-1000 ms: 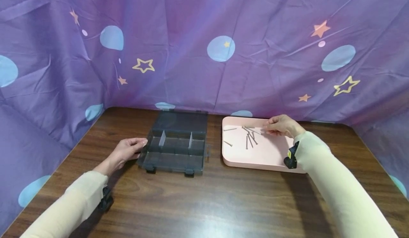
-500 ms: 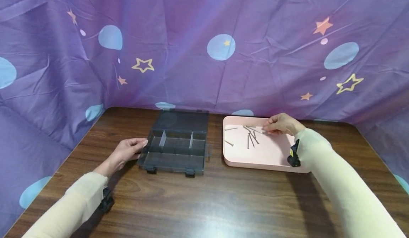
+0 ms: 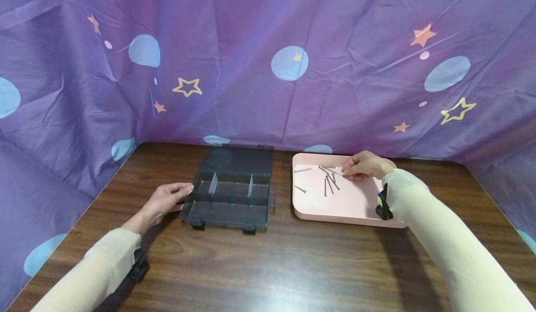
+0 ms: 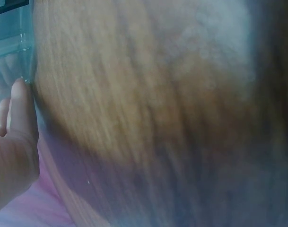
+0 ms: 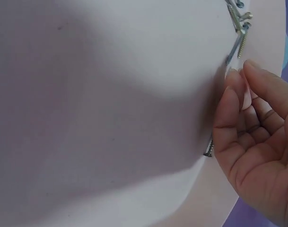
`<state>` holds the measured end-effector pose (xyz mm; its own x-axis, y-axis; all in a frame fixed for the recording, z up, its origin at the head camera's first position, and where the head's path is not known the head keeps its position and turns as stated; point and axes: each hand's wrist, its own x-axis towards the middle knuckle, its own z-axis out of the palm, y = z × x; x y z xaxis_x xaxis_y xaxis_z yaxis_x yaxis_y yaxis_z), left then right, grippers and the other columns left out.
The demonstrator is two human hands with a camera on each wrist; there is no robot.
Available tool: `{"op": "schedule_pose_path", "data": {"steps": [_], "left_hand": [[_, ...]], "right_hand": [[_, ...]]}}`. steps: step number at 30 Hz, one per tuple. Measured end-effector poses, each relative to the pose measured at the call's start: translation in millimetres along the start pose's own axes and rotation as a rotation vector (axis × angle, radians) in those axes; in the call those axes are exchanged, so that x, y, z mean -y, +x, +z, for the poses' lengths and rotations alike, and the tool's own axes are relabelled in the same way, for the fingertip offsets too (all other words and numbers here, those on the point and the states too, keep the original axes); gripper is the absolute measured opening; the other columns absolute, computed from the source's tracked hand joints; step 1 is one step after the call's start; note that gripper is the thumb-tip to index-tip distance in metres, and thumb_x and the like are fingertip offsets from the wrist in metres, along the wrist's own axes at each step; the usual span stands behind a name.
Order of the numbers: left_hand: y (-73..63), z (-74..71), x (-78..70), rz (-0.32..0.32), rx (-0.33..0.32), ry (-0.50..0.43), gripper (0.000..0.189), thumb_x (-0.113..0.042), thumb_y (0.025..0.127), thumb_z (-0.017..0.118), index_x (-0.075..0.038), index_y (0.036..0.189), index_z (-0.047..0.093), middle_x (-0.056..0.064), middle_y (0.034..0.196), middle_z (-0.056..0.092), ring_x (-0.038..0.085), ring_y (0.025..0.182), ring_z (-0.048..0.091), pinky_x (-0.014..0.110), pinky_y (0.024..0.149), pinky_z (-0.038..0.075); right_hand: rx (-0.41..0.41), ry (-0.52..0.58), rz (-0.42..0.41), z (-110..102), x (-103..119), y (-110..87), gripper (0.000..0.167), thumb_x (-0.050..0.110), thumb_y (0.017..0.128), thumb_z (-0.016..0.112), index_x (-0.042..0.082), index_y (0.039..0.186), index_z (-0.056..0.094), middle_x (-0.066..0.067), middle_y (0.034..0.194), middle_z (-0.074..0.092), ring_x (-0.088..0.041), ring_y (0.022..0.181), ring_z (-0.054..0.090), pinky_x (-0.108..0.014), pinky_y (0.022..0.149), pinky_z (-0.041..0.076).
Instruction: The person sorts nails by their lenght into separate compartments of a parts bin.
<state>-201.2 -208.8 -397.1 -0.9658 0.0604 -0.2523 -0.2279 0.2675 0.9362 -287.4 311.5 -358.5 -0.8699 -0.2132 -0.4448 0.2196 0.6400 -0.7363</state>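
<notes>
My left hand (image 3: 165,199) grips the left edge of a smoky see-through compartment box (image 3: 232,212), thumb on top. In the left wrist view its fingertips (image 4: 21,87) lie along the box wall. The box has pale upright dividers and black latches on its near edge. My right hand (image 3: 363,164) is inside a pink tray (image 3: 349,220), near its far wall, fingers bent. In the right wrist view the thumb and index tips are close together, right at the end of a grey screw (image 5: 234,48). I cannot tell whether they pinch it. Another screw (image 5: 208,149) shows partly beneath the hand.
Several loose screws (image 3: 331,184) lie in the tray's left half, some crossing in a heap. Box and tray stand side by side on a dark wooden table (image 3: 268,265). A purple patterned cloth (image 3: 251,70) hangs behind the table.
My right hand has moved slightly left and down, its fingertips now closer to the heap of screws. My left hand and the box have stayed put.
</notes>
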Motion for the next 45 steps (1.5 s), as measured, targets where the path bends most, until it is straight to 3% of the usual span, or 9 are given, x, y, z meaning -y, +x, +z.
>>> {"op": "schedule_pose_path", "data": {"steps": [8,14,22,45], "left_hand": [[-0.2,0.4,1.9,0.001,-0.001,-0.006,0.051,-0.025,0.095,0.057,0.011,0.13,0.046,-0.013,0.093,0.062,-0.006,0.078,0.053,0.016,0.066,0.05],[0.2,0.0,1.3,0.005,0.005,0.004,0.052,-0.025,0.095,0.057,0.011,0.13,0.046,-0.011,0.096,0.062,-0.006,0.078,0.054,0.016,0.066,0.05],[-0.8,0.3,1.0,0.008,0.013,-0.004,0.051,-0.024,0.095,0.057,0.012,0.13,0.046,-0.013,0.093,0.062,-0.006,0.077,0.054,0.016,0.065,0.05],[0.4,-0.6,2.4,0.011,0.012,-0.022,0.05,-0.023,0.095,0.057,0.013,0.129,0.046,-0.017,0.087,0.062,-0.005,0.075,0.054,0.015,0.065,0.05]], "right_hand": [[0.015,-0.024,0.027,3,3,-1.2,0.019,0.006,0.089,0.064,-0.009,0.099,0.061,0.004,0.07,0.063,-0.004,0.064,0.056,-0.021,0.062,0.05],[0.019,-0.019,0.044,2,0,0.5,0.004,0.005,0.088,0.064,0.001,0.087,0.062,0.005,0.067,0.06,-0.004,0.063,0.054,-0.02,0.06,0.048],[0.037,0.011,0.074,3,-3,0.8,0.006,0.006,0.088,0.064,0.008,0.083,0.061,0.006,0.067,0.058,-0.004,0.064,0.054,-0.02,0.061,0.048],[-0.04,0.005,0.101,6,-7,8.8,0.013,0.0,0.085,0.065,0.006,0.075,0.058,0.005,0.064,0.056,-0.005,0.059,0.052,-0.02,0.056,0.046]]}}
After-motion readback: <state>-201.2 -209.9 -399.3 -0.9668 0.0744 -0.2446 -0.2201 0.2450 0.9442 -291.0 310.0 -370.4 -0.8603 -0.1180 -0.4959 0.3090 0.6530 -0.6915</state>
